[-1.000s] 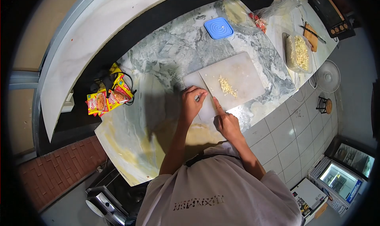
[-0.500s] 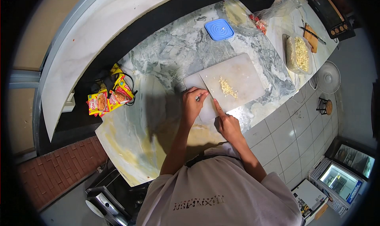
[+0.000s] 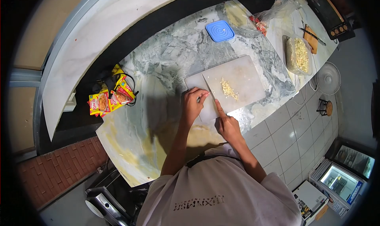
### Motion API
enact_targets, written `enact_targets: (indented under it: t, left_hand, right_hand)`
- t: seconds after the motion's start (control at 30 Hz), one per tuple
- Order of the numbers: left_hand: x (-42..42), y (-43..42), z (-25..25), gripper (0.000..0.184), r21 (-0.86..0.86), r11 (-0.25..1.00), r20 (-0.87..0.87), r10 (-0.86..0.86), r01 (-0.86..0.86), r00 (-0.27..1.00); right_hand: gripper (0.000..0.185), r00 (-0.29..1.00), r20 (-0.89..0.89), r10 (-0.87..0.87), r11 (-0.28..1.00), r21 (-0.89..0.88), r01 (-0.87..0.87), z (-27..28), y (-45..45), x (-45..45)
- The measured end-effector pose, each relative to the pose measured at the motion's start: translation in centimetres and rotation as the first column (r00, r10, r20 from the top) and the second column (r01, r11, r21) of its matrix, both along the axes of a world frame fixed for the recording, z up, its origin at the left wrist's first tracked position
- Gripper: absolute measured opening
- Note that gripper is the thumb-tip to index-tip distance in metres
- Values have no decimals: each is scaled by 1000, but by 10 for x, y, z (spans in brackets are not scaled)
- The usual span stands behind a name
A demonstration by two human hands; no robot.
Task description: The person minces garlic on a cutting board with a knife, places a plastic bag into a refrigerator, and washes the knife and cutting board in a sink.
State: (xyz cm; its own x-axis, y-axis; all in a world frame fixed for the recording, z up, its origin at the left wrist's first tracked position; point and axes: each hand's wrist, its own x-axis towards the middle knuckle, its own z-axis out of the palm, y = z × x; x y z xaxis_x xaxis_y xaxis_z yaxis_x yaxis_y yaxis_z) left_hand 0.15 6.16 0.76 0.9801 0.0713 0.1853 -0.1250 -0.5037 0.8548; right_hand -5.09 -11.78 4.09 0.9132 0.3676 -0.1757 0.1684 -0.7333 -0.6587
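Note:
My right hand [image 3: 229, 125] is wrapped round the handle of a knife [image 3: 208, 85], its index finger stretched along the blade's back. The blade lies across a white cutting board [image 3: 247, 73]. Left of the blade, my left hand [image 3: 193, 103] rests on the board with its fingers curled and pressed together; anything between the fingertips is too small to make out. A small heap of pale chopped pieces [image 3: 228, 89] lies on the board to the right of the knife.
A blue lid [image 3: 220, 30] lies behind the board. Yellow and red packets [image 3: 113, 100] sit at the left edge. To the right stand a container of chopped pale pieces [image 3: 297, 55], a wooden board [image 3: 310, 39] with a knife, a plastic bag [image 3: 279, 8] and an oven [image 3: 326, 12].
The knife's tip has shifted slightly down and right relative to the board's edge. Both hands stay almost in place, and the whole view has moved slightly.

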Motion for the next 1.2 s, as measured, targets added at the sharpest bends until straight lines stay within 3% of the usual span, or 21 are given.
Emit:
enact_targets:
  t: [0.3,0.4,0.57,0.8,0.9,1.2]
  left_hand:
    - [-3,-4,-2,6,-44,998,26,42,-41,999]
    - [-2,-6,-3,6,-58,997,31,59,-57,998]
    - [-2,-8,-2,6,-66,995,25,73,-71,997]
    - [-2,-10,-4,6,-38,996,44,83,-81,996]
    - [-2,-9,-4,6,-33,996,54,83,-81,995]
    - [-3,-7,-5,7,-32,997,22,68,-67,997]
  right_hand:
    - [82,999,-14,48,997,-55,-48,8,-12,-5]
    - [76,1000,26,11,998,67,-13,4,-18,-13]
    - [79,999,48,16,999,-45,-14,-5,-19,-21]
    - [79,997,67,29,999,-24,-27,-8,-20,-19]
    - [71,997,67,29,1000,-8,-28,-7,-20,-18]
    - [82,996,-47,71,993,-92,-75,22,-16,2]
